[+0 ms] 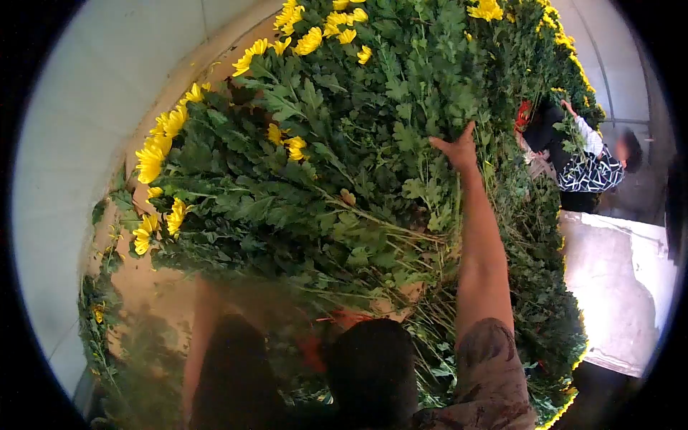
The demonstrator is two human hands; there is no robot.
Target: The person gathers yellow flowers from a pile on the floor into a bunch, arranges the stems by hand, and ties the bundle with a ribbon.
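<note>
My right hand (459, 148) reaches up into a large heap of leafy green stems (387, 129), thumb and a finger spread apart over the leaves; the other fingers are partly hidden. Nothing is visibly gripped in it. Yellow flowers (154, 154) top the stems along the left side, and more yellow flowers (308, 41) show at the top. Bare stem ends (408, 233) point towards my right forearm. At the lower left, a blurred strip of skin runs up to the leaves, but no left hand can be made out.
A co-worker (591, 161) in a patterned top sits at the right, one hand at the foliage. Below that person is a pale, worn slab (609, 287). A pale wall (79, 129) curves along the left. Red material (344, 317) lies near my dark-clothed knees.
</note>
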